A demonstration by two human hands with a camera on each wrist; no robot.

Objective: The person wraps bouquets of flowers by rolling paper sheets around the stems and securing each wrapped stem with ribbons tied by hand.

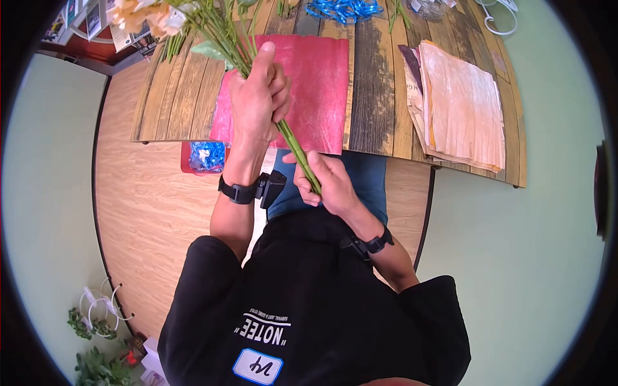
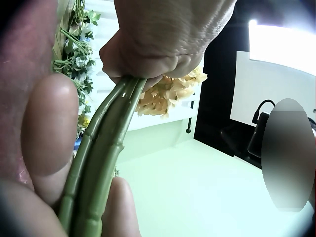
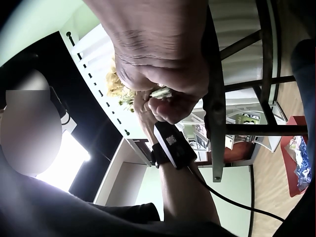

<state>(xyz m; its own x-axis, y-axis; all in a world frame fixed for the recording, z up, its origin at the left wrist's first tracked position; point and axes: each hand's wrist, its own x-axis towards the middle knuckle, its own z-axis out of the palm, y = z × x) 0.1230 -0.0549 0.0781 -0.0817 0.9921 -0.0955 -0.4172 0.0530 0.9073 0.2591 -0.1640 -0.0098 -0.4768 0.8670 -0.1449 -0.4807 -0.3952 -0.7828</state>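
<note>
head view: the left hand [image 1: 257, 96] grips green stems [image 1: 296, 147] below peach flowers [image 1: 151, 18]; the right hand [image 1: 329, 185] clasps their lower end, near the table's edge [image 1: 376, 153]. left wrist: stems close up, ridged. right wrist: table frame [image 3: 242, 130], red bin [image 3: 285, 143] holding blue and clear filling [image 3: 299, 163].

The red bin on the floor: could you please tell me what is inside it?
Inside the red bin lies crumpled blue material with some whitish pieces among it. Anything beneath that top layer is covered.
</note>
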